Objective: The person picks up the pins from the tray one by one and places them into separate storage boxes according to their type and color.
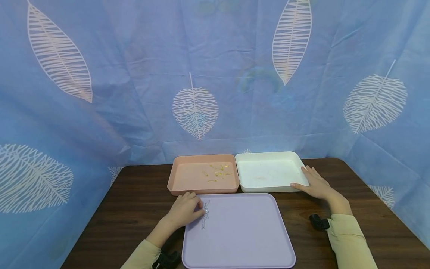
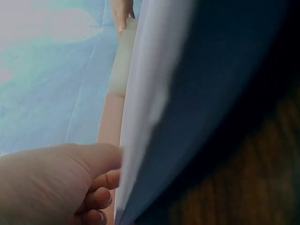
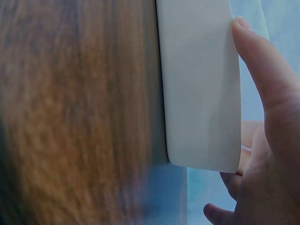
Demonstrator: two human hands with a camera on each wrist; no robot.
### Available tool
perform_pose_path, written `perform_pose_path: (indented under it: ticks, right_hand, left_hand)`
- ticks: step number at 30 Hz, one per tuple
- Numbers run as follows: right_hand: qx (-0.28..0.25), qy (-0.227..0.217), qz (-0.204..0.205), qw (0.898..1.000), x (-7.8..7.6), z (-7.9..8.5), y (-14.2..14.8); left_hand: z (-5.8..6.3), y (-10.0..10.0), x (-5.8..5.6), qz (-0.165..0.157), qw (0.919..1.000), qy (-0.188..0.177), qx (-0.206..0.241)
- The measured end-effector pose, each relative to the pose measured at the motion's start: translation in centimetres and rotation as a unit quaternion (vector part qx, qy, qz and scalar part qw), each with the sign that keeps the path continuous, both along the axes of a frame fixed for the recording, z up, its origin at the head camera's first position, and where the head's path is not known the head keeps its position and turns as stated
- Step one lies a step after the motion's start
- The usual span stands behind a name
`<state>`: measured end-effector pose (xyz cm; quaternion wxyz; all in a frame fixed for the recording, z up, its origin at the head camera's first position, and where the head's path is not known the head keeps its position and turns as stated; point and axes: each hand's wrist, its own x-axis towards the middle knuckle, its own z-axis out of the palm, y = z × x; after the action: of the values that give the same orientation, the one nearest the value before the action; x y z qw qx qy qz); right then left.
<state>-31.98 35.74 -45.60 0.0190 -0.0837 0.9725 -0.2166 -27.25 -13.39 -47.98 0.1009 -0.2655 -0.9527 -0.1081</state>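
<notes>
My left hand (image 1: 184,211) reaches over the left edge of a lavender tray (image 1: 248,231), fingers bent and thumb beside a small cluster of silver safety pins (image 1: 206,212). In the left wrist view the tray's side hides its fingertips, so whether they pinch a pin does not show. My right hand (image 1: 316,184) rests on the front right corner of a white tray (image 1: 268,189), thumb on the front rim and the other fingers spread along the right side. The right wrist view shows the thumb (image 3: 262,61) against that tray's edge.
A pink tray (image 1: 188,179) with several gold safety pins (image 1: 218,173) stands left of the white tray, right beside it. Both stand behind the lavender tray on a dark wooden table (image 1: 134,209). A blue leaf-patterned cloth (image 1: 144,93) hangs behind.
</notes>
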Motion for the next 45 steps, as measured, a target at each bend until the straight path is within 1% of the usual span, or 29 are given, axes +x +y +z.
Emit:
perform_pose_path:
  ticks: [3, 6, 12, 17, 20, 31, 37, 45]
  right_hand:
    - [0.000, -0.001, 0.000, 1.000, 0.0, 0.1, -0.1]
    - [0.003, 0.000, 0.000, 1.000, 0.0, 0.1, 0.0]
    - [0.004, 0.001, -0.001, 1.000, 0.0, 0.0, 0.0]
    - [0.003, 0.000, -0.001, 1.000, 0.0, 0.1, -0.1]
    - [0.003, 0.000, -0.002, 1.000, 0.1, 0.1, -0.1]
    - [0.001, 0.000, 0.001, 1.000, 0.1, 0.2, 0.0]
    - [0.001, -0.003, -0.001, 1.000, 0.1, 0.1, 0.0]
    - [-0.002, -0.002, 0.000, 1.000, 0.0, 0.1, 0.0]
  left_hand:
    - [0.1, 0.2, 0.0, 0.012, 0.9999, -0.007, -0.001]
    - [0.2, 0.2, 0.0, 0.015, 0.9997, -0.017, 0.004]
    - [0.5, 0.2, 0.1, 0.010, 0.9994, -0.030, 0.018]
    - [0.8, 0.3, 0.1, 0.007, 0.9980, -0.053, 0.034]
    - [0.9, 0.3, 0.1, 0.004, 0.9977, -0.057, 0.037]
    - [1.3, -0.1, 0.2, -0.008, 0.9999, -0.014, 0.002]
    - [1.7, 0.2, 0.2, -0.005, 0.9999, 0.008, 0.006]
    - [2.3, 0.8, 0.6, -0.005, 0.9974, 0.071, -0.001]
